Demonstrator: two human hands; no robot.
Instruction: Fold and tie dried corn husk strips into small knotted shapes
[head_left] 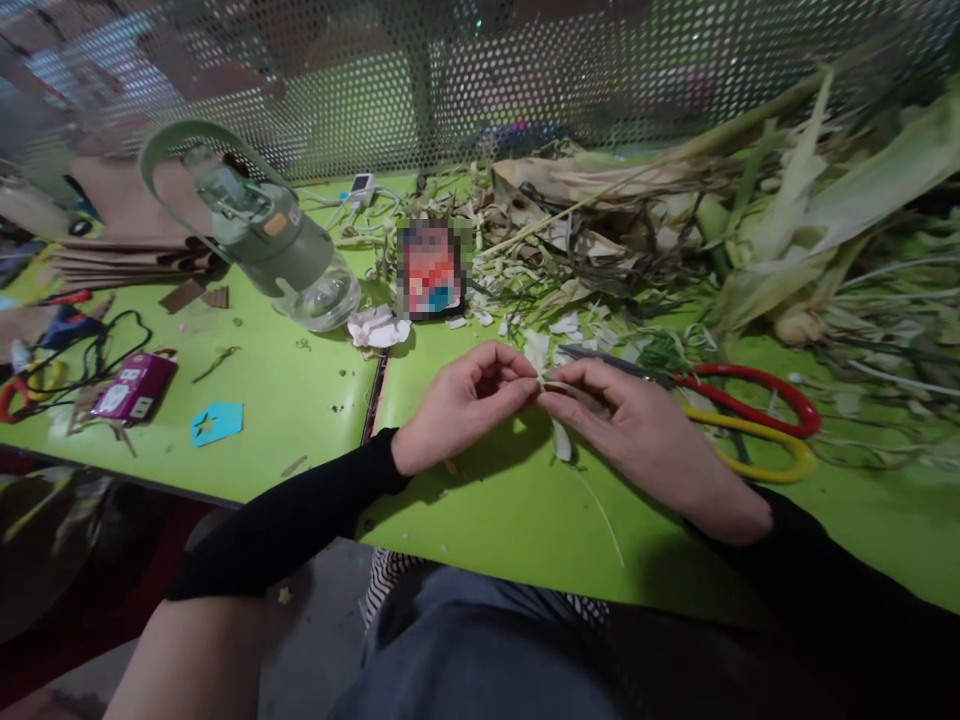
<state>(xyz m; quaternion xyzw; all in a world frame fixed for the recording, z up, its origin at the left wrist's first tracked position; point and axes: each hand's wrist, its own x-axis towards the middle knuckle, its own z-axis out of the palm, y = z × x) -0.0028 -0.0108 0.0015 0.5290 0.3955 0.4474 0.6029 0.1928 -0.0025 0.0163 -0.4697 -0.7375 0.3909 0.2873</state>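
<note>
Between my two hands is a small pale strip of corn husk (pixel 561 440), its lower end hanging over the green table. My left hand (pixel 480 395) is closed, thumb and fingers pinching the husk piece from the left. From the right, my right hand (pixel 637 420) pinches the same piece, the fingertips of both hands nearly touching. A thin pale fibre (pixel 604 515) trails below toward the table's front edge. Scissors with one red and one yellow handle (pixel 780 400) lie beside and partly behind my right hand.
Corn husks (pixel 810 220) and scraps are heaped along the back right. A green water bottle (pixel 281 250), a phone-like object (pixel 431 270) with a blurred screen and crumpled tissue (pixel 379 327) stand or lie ahead. Leftward are a purple box (pixel 135 388) and blue paper cutout (pixel 217 424).
</note>
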